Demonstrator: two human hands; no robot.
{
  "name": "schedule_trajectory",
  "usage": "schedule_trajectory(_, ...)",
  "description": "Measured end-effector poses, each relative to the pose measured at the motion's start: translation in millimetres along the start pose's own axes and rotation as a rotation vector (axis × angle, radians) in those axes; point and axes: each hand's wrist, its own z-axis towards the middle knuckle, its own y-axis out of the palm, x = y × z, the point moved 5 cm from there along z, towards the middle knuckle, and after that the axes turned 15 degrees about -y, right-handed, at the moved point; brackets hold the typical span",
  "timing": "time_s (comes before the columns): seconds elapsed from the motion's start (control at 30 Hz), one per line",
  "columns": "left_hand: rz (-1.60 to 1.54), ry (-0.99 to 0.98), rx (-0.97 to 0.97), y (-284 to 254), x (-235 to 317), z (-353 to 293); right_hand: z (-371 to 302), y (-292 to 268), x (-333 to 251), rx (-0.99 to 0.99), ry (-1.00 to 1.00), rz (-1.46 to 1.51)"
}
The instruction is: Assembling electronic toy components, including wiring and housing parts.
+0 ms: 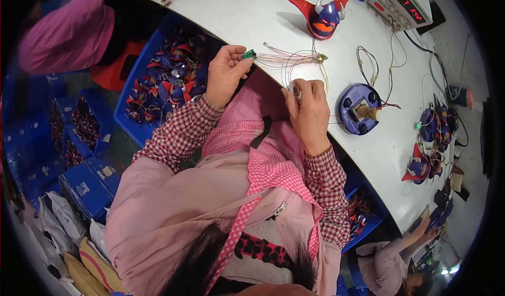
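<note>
My left hand (225, 74) pinches a small green circuit board (249, 54) at the table's front edge. Thin red and white wires (286, 58) spread from the board to a small brass-coloured part (320, 58) lying on the table. My right hand (311, 112) is closed around a small round silvery part (295, 89), mostly covered by the fingers; its exact kind cannot be made out. Just beyond the wires stands a purple toy head (324, 21) with grey horns and a red collar. Right of my right hand lies a round purple toy base (360, 109) with an opening in its middle.
A power supply (400, 4) with a lit red display stands at the far right, cables trailing from it. More toy heads (418, 167) lie along the right side. Blue crates (138, 130) of toy parts flank me. Other people sit at the left (66, 33) and lower right (381, 267).
</note>
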Motion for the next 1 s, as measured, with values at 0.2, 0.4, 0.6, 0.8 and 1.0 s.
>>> schedule_trajectory(0.2, -0.121, 0.041, -0.043, 7.3, 5.4, -9.4, -2.8, -6.0, 6.6, 0.089, 0.073, 0.163)
schedule_trajectory(0.4, -0.071, 0.293, -0.086, 22.5, 10.1, -21.4, -4.8, -9.7, 18.4, 0.19, 0.107, 0.224)
schedule_trajectory(0.6, -0.231, 0.053, -0.444, 40.1, 4.7, -35.3, -8.8, -7.5, 24.4, 0.188, 0.229, 0.27)
schedule_trajectory(0.8, -0.294, -0.025, -0.482, 44.2, 5.9, -43.4, -13.6, -4.1, 23.7, 0.189, 0.174, 0.202)
schedule_trajectory(1.0, -0.313, -0.186, -0.491, 43.9, 5.7, -45.2, -8.1, -5.1, 18.9, 0.133, 0.083, 0.017)
